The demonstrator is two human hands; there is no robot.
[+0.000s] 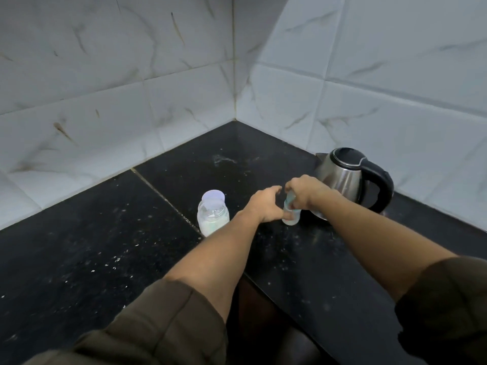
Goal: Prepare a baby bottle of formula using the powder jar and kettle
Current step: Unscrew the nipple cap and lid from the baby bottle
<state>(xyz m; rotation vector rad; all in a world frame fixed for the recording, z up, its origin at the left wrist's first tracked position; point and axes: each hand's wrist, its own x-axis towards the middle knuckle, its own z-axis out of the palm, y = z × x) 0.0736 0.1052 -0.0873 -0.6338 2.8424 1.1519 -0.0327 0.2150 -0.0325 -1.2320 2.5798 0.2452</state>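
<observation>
Black speckled worktop [105,233], tiled corner. Baby bottle [291,217]: small, clear, upright on the worktop, just in front of the kettle [350,177]. Right hand [305,193]: above the bottle, fingers closed round its pale teal top. Left hand [264,206]: at the bottle's left side, fingertips touching its lower body, thumb spread; a full grip cannot be told. Powder jar [213,213]: lidded, white powder inside, standing near the left wrist, untouched. Kettle: steel, black handle, lid down.

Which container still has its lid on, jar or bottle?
The jar: pale lid on, untouched, left of both hands. The bottle top is hidden under the right hand.
</observation>
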